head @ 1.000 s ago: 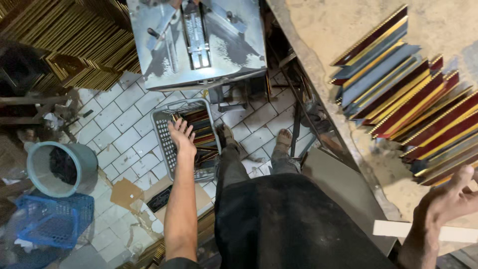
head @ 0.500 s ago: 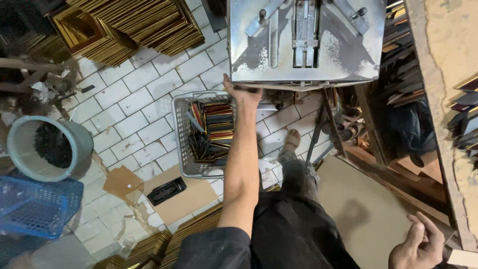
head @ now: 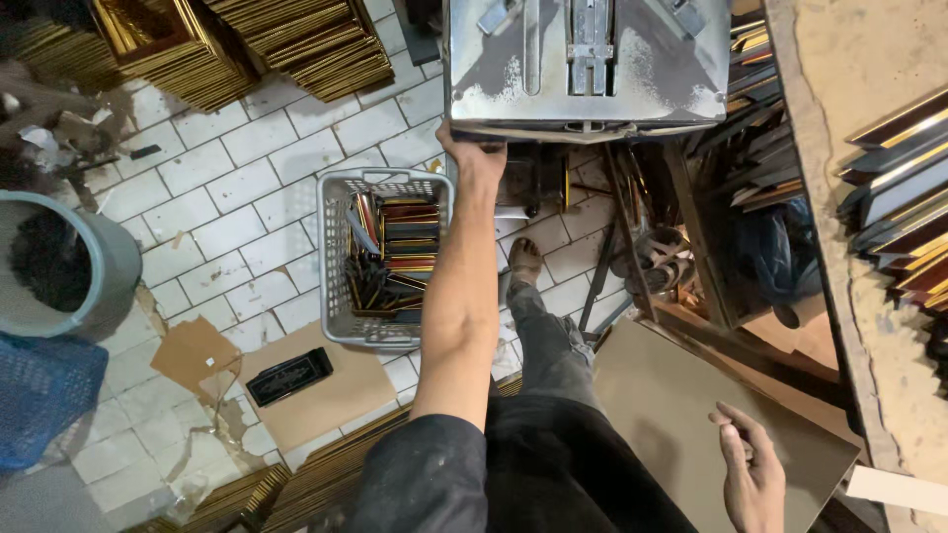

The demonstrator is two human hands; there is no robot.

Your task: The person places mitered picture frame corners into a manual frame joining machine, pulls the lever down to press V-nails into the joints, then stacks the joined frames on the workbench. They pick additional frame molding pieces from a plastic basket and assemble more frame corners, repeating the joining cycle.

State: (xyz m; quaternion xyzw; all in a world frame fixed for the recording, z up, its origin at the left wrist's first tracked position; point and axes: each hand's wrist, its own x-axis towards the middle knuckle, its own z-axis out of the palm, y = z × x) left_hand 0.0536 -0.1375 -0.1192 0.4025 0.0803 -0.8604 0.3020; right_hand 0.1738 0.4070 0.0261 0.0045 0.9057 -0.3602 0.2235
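My left hand [head: 476,158] reaches forward and grips the front lower edge of a worn grey metal machine table [head: 513,84]. Just left of my forearm a grey plastic basket [head: 336,296] stands on the tiled floor, holding several short frame moulding pieces [head: 395,242] in red, gold and black. My right hand [head: 752,472] hovers low at the right, fingers apart and holding nothing, above a brown board [head: 671,395]. A white strip [head: 894,489] lies to its right. My dark trousers and one foot [head: 523,262] show below the machine.
Stacks of gold frame mouldings [head: 286,39] lie at the top left. A grey bucket [head: 109,266] and a blue crate [head: 39,395] stand at the left. Cardboard with a black object [head: 288,376] lies on the floor. A workbench [head: 849,197] with mouldings [head: 904,188] runs along the right.
My left hand has risen from over the basket to the machine's front edge and gripped it. My right hand has come off the white strip and opened. The view has shifted right.
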